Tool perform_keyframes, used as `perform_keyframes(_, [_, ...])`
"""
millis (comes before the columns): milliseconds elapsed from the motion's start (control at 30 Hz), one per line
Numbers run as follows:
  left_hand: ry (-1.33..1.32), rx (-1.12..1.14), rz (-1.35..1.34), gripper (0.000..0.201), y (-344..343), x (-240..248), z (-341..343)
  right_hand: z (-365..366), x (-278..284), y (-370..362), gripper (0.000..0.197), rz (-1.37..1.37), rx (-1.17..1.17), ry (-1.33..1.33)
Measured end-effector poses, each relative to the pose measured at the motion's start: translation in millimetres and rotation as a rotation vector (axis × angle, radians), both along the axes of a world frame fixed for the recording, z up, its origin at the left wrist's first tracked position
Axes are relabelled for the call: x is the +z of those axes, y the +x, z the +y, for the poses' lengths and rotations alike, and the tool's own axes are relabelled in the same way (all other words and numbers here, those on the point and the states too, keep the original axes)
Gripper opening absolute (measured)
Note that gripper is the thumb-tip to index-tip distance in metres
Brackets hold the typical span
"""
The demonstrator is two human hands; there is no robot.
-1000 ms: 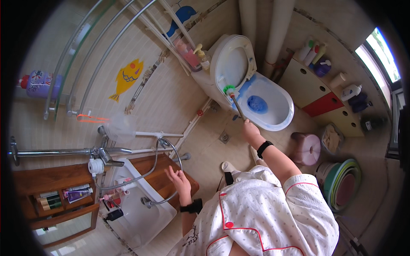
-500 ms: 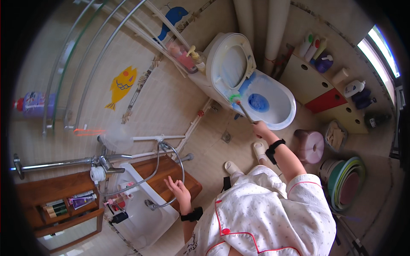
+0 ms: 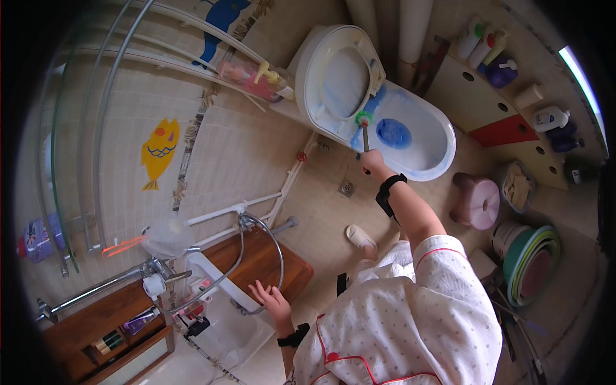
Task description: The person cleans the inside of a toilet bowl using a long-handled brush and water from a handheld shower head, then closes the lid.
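Brush at the toilet rim

The right hand is clenched around a toilet brush — its green head apparently touching the toilet bowl's blue-smeared rim — while the left hand, fingers spread, rests by the white basin.

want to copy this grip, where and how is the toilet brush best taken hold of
Probably by the far end of its thin straight handle, coming from the open front of the toilet bowl. The toilet brush slants with its green head on the rim near the raised seat, and the right hand closes round that end. The left hand is open by the sink.
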State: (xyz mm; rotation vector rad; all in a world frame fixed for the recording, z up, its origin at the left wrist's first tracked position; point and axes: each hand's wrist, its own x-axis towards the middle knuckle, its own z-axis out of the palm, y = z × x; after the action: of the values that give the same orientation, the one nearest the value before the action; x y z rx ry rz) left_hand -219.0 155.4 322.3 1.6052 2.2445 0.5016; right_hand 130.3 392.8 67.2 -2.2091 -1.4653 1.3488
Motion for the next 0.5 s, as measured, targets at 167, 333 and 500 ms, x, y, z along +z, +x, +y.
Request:
perform_keyframes(167, [-0.022, 0.019, 0.052, 0.044, 6.2, -2.6, 9.6, -36.5, 88.1, -24.9, 0.021, 0.646, -0.599, -0.164])
perform_keyframes(333, [0.024, -0.065, -0.098, 0.044, 26.6, -4.5, 40.3, -76.0, 133.3, -30.0, 0.021, 0.844, -0.723, -0.147])
perform_keyframes(500, [0.049, -0.109, -0.092, 0.044, 37.7, 0.9, 49.4, -54.4, 113.6, -20.6, 0.020, 0.797, -0.710, -0.111])
